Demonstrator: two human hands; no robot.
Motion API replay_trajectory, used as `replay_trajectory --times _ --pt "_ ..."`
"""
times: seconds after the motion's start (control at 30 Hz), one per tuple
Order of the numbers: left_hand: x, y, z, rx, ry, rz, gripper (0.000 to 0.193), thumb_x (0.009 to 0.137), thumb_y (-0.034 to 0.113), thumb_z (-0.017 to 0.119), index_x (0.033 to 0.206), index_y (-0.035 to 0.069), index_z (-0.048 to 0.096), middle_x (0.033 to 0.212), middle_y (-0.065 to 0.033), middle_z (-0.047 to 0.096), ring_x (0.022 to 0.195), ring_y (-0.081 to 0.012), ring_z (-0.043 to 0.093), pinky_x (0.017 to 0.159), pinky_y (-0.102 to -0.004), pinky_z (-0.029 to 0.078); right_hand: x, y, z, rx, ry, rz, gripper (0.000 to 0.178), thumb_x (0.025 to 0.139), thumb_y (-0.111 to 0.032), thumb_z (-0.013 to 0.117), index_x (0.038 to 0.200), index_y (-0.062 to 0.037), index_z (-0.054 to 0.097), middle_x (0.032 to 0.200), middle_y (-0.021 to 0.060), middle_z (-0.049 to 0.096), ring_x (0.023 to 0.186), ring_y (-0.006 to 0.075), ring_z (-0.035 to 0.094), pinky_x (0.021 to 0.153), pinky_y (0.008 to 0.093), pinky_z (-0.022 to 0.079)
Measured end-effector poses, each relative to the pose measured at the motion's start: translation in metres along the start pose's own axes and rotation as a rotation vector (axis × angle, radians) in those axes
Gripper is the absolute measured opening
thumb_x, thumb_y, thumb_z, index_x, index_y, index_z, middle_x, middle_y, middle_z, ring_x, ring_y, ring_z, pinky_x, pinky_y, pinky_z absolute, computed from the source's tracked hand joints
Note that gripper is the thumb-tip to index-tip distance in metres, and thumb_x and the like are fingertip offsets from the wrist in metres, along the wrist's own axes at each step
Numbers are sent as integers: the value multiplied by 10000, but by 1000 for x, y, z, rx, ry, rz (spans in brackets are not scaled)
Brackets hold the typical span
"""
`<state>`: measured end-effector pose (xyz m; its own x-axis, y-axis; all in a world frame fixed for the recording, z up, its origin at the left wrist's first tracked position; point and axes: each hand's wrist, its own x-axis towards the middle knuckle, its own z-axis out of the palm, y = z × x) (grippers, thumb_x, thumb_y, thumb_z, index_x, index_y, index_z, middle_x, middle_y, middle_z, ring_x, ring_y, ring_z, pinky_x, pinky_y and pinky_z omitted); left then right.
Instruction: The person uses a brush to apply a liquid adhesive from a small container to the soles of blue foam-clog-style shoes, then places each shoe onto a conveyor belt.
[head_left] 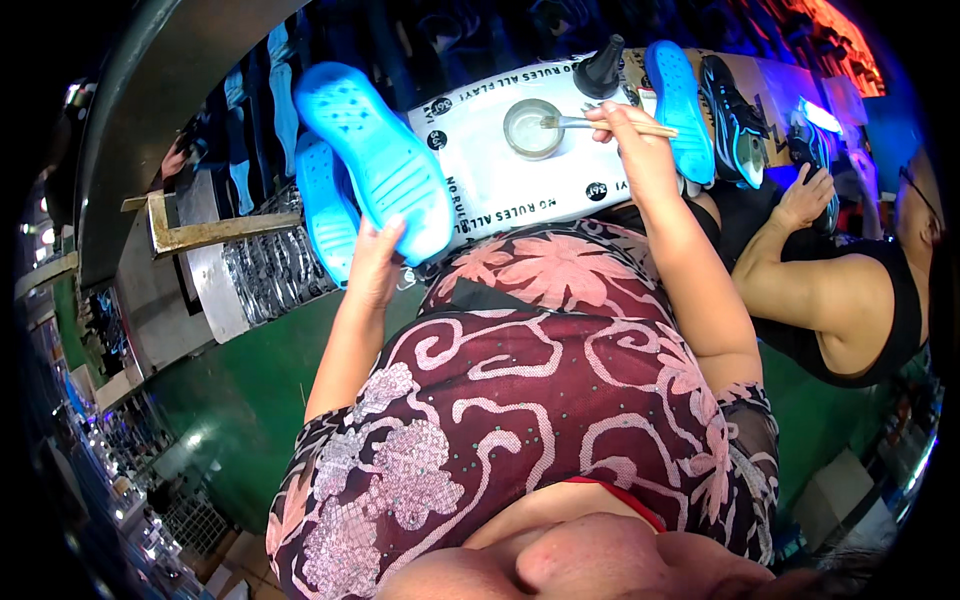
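Note:
My left hand grips the heel end of a bright blue shoe sole, thumb on its upper face. The sole tilts away to the upper left and overlaps a second blue sole. My right hand is closed around the wooden handle of a brush. Its bristles reach into a small round glass bowl, whose contents I cannot make out clearly. Under the bowl lies a white printed sheet.
Behind the bowl stands a black cone-shaped object. To the right are another blue sole and a black shoe. Farther right, a co-worker's hand touches a dark shoe. A metal bracket juts in at left.

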<state>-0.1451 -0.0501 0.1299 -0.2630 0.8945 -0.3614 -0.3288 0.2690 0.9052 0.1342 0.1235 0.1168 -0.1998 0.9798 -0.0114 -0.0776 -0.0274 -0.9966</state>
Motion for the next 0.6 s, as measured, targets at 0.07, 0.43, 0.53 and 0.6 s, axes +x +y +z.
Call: replay_trajectory --times 0.07,0.43,0.53,0.6 --pt "3 3 14 154 -72 60 574 828 191 642 1296 10 364 1139 -137 560 978 -222 598 695 -333 545 -3 -2 -9 122 7 31 301 923 -253 548 902 26 659 761 59 620 714 118 554 692 247 434" --pt "31 15 85 375 12 562 457 813 91 622 1205 -45 430 1075 -145 600 963 -190 591 857 -329 467 -63 -72 15 -251 -173 -408 205 898 -152 559 805 -3 665 688 64 629 613 169 558 643 294 430" --pt "31 20 91 397 4 599 464 788 69 624 1189 -58 431 1051 -151 610 939 -183 597 836 -312 473 -63 -79 18 -377 -166 -561 151 849 -130 600 771 -19 665 643 68 612 598 210 544 633 322 414" --pt "29 23 94 388 -2 617 458 783 62 624 1181 -60 433 1043 -150 610 932 -182 599 827 -307 477 -61 -78 19 -427 -171 -613 122 827 -120 615 758 -30 661 643 65 611 589 218 534 629 324 403"
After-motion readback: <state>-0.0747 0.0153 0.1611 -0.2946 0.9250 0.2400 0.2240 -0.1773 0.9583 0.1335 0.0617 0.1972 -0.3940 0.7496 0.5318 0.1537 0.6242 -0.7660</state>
